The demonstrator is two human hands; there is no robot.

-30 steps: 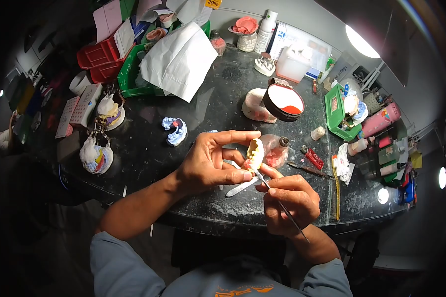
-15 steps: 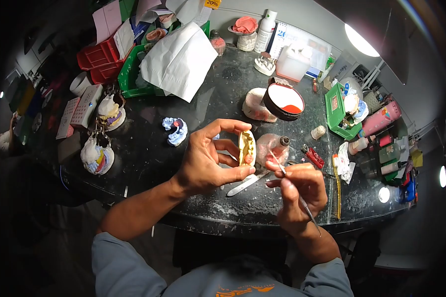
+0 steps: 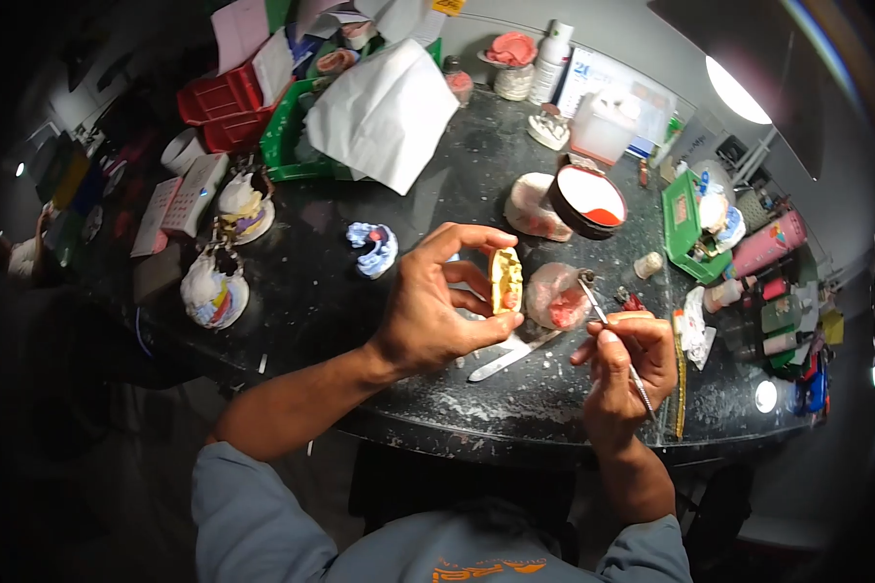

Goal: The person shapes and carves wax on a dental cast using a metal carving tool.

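Observation:
My left hand (image 3: 423, 306) is closed around a small yellow dental cast (image 3: 506, 282), held on its side between fingertips and thumb. To the right, my right hand (image 3: 627, 369) grips a thin metal dental carving tool (image 3: 598, 309) like a pen. The tool's upper tip is at the dark wick holder of a glass spirit burner (image 3: 557, 296) with pink contents; I cannot tell whether it touches. No flame can be made out. Beneath the hands lies a pale flat knife (image 3: 501, 363) on the dark bench.
A round tin (image 3: 589, 197) with white and red contents leans on a pale block (image 3: 533, 209). A blue and white cast (image 3: 371, 249) lies left of my left hand. Mounted casts (image 3: 216, 291) stand further left. Green bins (image 3: 284, 146) and a white sheet (image 3: 384, 112) sit behind.
My right hand has moved the carving tool's tip away from beside the cast, up and right to the burner's top. The left hand still holds the cast. The view has shifted slightly.

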